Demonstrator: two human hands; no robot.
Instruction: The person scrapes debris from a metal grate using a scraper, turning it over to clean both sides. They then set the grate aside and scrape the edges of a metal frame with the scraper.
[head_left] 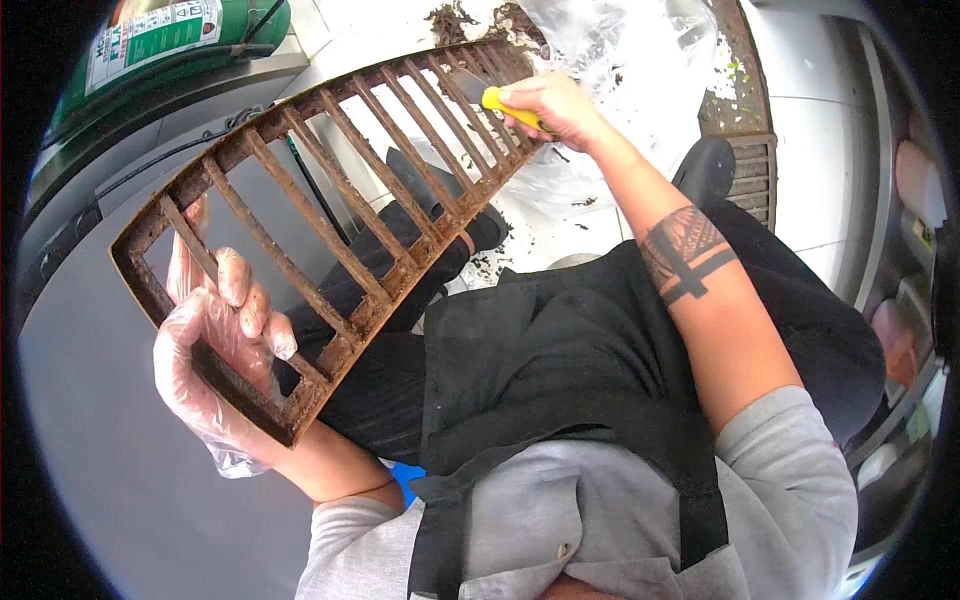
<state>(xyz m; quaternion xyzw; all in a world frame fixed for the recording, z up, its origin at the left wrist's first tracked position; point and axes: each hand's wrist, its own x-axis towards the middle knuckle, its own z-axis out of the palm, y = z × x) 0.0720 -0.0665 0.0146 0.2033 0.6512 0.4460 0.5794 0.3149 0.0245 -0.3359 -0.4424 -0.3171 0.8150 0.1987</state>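
A long rusty drain grate (352, 262) slants across the view, its near end low at the left and its far end up by the floor. My left hand (222, 325), in a clear plastic glove, is wrapped around the near end, with fingers through the slots. In my bare right hand (560, 108) is a scraper (517, 108) with a yellow handle. Its grey blade lies against or just over the bars near the far end; exact contact cannot be made out. Brown grime coats the bars.
Dark debris (515, 25) and a clear plastic bag (640, 70) lie on the white tiled floor beyond the grate. A floor drain (752, 180) with a slatted cover runs at the right. A green cylinder (160, 45) lies at upper left, above a grey panel (110, 330).
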